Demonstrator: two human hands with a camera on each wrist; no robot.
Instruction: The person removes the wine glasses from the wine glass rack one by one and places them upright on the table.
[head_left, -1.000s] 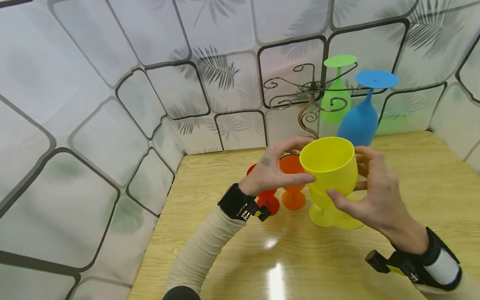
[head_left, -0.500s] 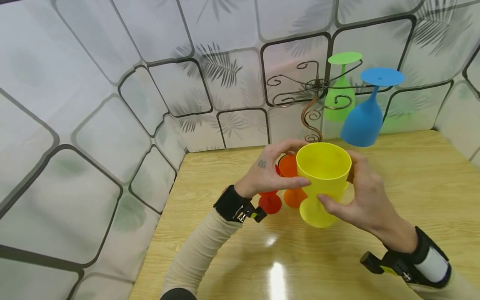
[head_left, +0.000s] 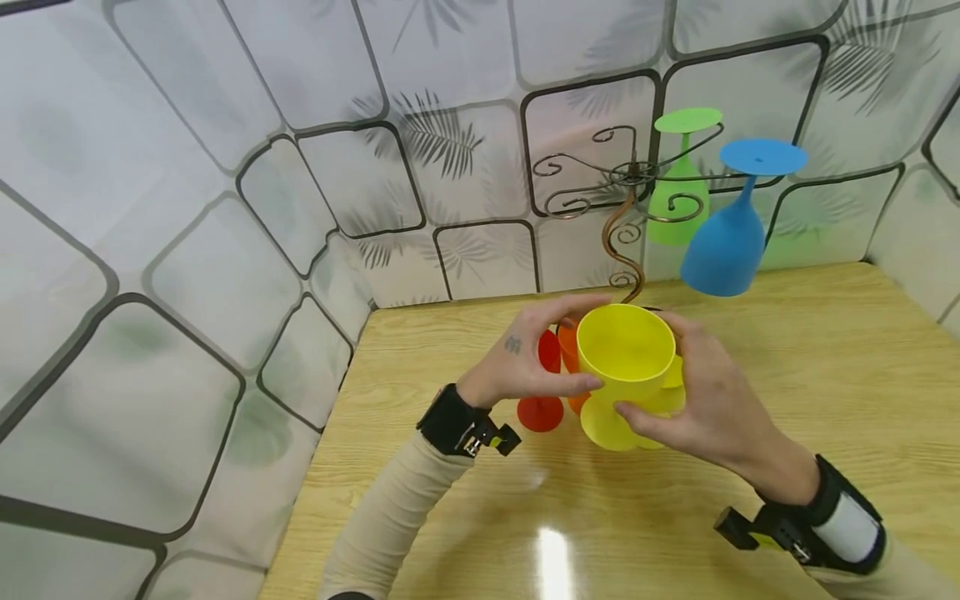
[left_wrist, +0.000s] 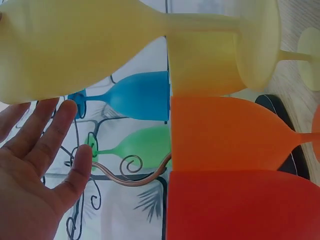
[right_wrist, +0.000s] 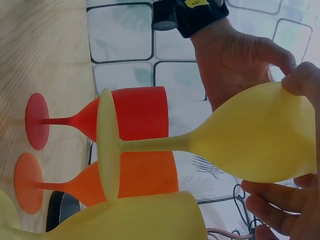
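Both hands hold a yellow wine glass (head_left: 628, 389) upright, bowl facing up, in the head view. My left hand (head_left: 513, 358) has its thumb at the front of the bowl and its fingers around the far left side. On the right side my right hand (head_left: 716, 400) grips the same bowl, its thumb in front and its fingers mostly hidden behind. A second yellow wine glass (right_wrist: 145, 217) stands close behind it, largely covered in the head view. To the left of that stand an orange wine glass (left_wrist: 225, 135) and a red wine glass (head_left: 540, 412).
At the back, a curled metal stemware rack (head_left: 633, 172) bears a green wine glass (head_left: 678, 204) and a blue wine glass (head_left: 723, 250), both hanging upside down. A patterned curtain (head_left: 480, 192) surrounds the wooden table (head_left: 420, 467). The rack's dark base (right_wrist: 61, 215) shows behind the standing glasses.
Both hands have shifted left and slightly down with the yellow wine glass, covering more of the orange one. The green and blue glasses stay hanging on the rack.
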